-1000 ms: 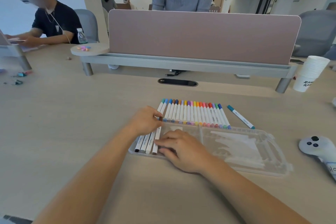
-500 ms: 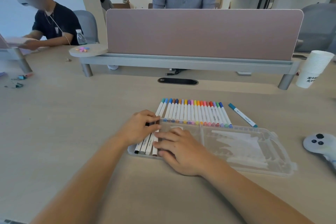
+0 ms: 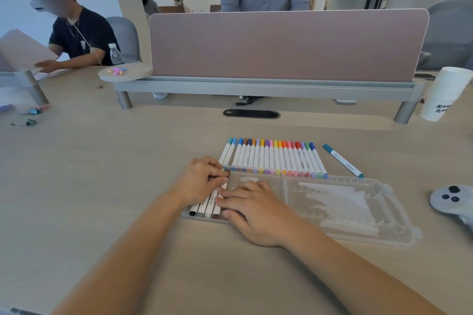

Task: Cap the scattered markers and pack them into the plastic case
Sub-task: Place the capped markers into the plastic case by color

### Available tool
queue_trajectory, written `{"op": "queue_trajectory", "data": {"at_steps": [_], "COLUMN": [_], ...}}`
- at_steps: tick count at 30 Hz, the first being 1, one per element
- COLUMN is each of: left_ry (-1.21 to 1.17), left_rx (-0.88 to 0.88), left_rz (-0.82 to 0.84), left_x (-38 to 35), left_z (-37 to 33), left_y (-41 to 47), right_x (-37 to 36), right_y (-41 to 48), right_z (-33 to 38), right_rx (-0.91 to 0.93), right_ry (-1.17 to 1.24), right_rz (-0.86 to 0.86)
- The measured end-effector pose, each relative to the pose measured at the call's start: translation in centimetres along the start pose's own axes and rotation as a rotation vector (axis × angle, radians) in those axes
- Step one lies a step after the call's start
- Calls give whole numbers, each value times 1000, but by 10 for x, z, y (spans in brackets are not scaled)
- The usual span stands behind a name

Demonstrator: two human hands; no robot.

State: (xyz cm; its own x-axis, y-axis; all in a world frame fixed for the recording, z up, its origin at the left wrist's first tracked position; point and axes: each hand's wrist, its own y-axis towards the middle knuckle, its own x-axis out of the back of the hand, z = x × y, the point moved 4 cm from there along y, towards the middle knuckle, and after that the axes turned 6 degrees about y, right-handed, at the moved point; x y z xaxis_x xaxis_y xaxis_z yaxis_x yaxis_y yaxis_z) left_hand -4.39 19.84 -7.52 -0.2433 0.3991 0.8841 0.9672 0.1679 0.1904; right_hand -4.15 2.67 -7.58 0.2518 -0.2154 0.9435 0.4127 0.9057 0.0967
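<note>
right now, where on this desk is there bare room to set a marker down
Bare desk left of the left hand; a strip between the marker row and the cable slot. Crowded: left end of the plastic case, where the right hand rests.

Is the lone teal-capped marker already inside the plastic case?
No, the teal-capped marker lies on the table beyond the far rim of the plastic case.

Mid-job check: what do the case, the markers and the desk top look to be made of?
The case: clear rigid plastic, slightly glossy; the desk shows through it. The markers: smooth white barrels, probably plastic, with coloured caps and printed lettering on the side. The desk: pale matt wood-grain surface, probably laminate, though real wood cannot be ruled out.
</note>
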Motion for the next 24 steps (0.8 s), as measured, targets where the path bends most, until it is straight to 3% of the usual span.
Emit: {"op": "queue_trajectory", "data": {"at_steps": [9,16,19,22,24], "left_ry": [212,-111,-243,-174,-54], "left_rx": [46,96,95,115,101], "left_rz": [274,9,-35,-22,0], "left_x": [20,4,10,11,10], "left_z": [-24,-8,-13,-27,-33], "left_y": [25,6,13,35,52], "right_x": [1,1,6,24,32], "right_y": [-3,-7,-9,-14,-21], "right_z": [0,0,3,-9,-23], "right_rx": [-14,-17,-26,-129,-229], "right_ry": [10,-54,-11,7,-32], "right_rz": [31,33,-60,-261,-308]}}
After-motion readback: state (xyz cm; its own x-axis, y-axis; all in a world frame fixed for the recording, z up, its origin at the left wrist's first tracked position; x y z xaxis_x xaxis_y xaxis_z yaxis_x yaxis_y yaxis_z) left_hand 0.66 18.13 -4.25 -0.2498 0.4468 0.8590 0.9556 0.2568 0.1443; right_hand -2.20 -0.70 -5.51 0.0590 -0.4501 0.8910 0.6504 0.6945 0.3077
